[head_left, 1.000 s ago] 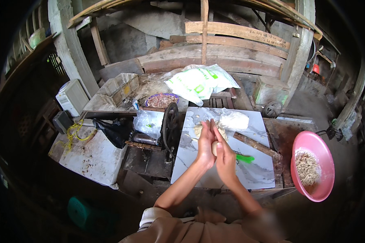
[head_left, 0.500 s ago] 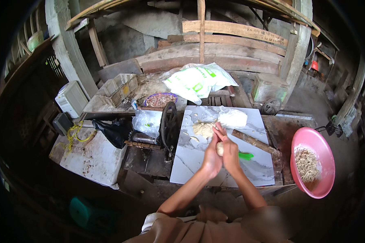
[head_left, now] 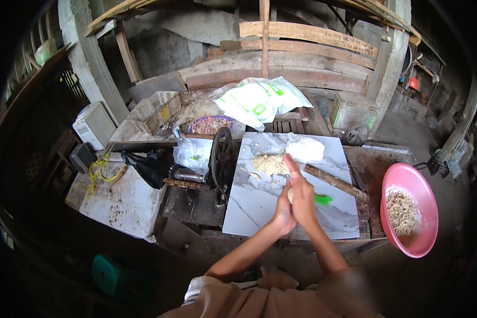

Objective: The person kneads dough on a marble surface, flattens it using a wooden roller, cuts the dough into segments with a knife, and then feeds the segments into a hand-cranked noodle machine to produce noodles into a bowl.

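A small pale piece of dough point(head_left: 290, 195) is between my two palms, mostly covered by them. My left hand point(head_left: 283, 216) cups it from the left and below. My right hand point(head_left: 304, 201) lies over it from the right, its fingers stretched forward. Both hands are above a white marble-patterned board point(head_left: 254, 212). A larger lump of dough point(head_left: 269, 164) rests on the board just beyond my fingertips, with small scraps beside it. To the right of my right hand lies a bright green object point(head_left: 323, 199), its kind unclear. A wooden stick point(head_left: 331, 180) lies slantwise behind that.
A white plastic-wrapped bundle point(head_left: 305, 149) sits at the board's far side. On the right stands a pink basin point(head_left: 429, 212) holding floury dough strips point(head_left: 402, 212). A hand-wheel machine point(head_left: 221, 164) borders the board's left. Behind are a white-green sack point(head_left: 265, 100) and a purple-rimmed basket point(head_left: 211, 125).
My right hand has slid over my left, and the left has drawn back slightly toward me. The dough piece stays between the palms, now more covered.
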Demonstrator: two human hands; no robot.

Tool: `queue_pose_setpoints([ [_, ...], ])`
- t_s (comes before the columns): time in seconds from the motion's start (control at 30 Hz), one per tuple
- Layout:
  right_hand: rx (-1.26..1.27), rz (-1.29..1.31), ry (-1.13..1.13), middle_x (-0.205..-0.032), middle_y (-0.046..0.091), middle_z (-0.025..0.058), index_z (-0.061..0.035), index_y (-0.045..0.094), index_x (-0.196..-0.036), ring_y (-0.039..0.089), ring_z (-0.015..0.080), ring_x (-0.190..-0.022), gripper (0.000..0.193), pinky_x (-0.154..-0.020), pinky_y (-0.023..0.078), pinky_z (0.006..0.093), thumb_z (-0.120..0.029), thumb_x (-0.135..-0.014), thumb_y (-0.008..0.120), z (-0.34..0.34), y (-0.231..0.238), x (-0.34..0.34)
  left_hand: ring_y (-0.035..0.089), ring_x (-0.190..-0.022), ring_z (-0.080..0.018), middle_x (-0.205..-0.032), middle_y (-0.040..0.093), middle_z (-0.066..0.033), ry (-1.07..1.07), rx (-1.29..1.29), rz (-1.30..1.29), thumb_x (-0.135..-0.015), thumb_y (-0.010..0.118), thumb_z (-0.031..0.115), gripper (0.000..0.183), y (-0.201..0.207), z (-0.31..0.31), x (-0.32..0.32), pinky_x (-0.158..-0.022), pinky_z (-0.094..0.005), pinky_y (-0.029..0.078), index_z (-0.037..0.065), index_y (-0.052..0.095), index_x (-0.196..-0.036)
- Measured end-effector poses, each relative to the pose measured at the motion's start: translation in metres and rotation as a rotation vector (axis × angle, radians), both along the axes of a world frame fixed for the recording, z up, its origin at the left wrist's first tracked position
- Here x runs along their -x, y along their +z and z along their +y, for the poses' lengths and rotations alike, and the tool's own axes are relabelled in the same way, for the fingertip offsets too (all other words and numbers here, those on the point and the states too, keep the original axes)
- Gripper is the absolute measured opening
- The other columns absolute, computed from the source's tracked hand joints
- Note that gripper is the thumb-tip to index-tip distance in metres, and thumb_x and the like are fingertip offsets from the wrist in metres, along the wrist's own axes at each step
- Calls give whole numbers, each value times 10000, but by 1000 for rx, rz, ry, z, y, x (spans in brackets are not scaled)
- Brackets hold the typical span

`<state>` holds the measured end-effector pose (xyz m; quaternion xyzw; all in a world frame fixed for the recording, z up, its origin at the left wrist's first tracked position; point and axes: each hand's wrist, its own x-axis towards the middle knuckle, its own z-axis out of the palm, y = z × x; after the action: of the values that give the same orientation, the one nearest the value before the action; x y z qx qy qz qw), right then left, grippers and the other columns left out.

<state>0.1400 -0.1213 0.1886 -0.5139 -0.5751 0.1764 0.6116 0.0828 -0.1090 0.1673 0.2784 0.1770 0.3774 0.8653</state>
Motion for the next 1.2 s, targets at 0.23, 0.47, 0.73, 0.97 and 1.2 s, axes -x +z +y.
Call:
queue_pose_setpoints([
  [0.23,-29,-141,9,-1247,510,160,-75,506,-1240,510,318,-1132,349,-946,388,359,-187,-918,432,-17,-49,24,180,-1349,-163,-1440,262,-53,166,-9,-46,-926,263,516,615,-24,39,26,-1079,-381,175,133,219,-1405],
  [0.47,98,-1,-6,-1270,497,138,-67,513,-1234,526,259,-1114,333,-931,398,323,-122,-922,412,7,-50,34,477,-1095,-248,-1232,473,-124,525,-305,304,-945,290,456,524,-118,20,-2,-904,-355,412,91,386,-1309],
  [0.73,166,173,-14,-1217,513,166,-71,457,-1283,520,242,-1091,381,-907,406,310,-50,-903,443,-11,-130,35,60,-1369,-173,-1505,36,-22,290,36,198,-957,190,462,620,-72,24,35,-1086,-330,50,85,57,-1432],
  [0.97,372,-83,-130,-1257,473,187,-56,424,-1292,530,318,-1071,455,-860,448,355,6,-846,493,12,-169,1,102,-1374,-218,-1485,140,-95,45,-733,696,-974,273,346,548,-139,40,58,-1089,-413,12,77,118,-1425],
  [1.2,303,-392,-45,-1370,336,196,-4,316,-1342,279,333,-1301,581,-1077,191,458,68,-782,452,-5,-176,-13,91,-1358,-356,-1452,156,-191,0,-1286,1014,-813,432,36,677,-162,29,73,-1069,-522,69,28,118,-1413],
])
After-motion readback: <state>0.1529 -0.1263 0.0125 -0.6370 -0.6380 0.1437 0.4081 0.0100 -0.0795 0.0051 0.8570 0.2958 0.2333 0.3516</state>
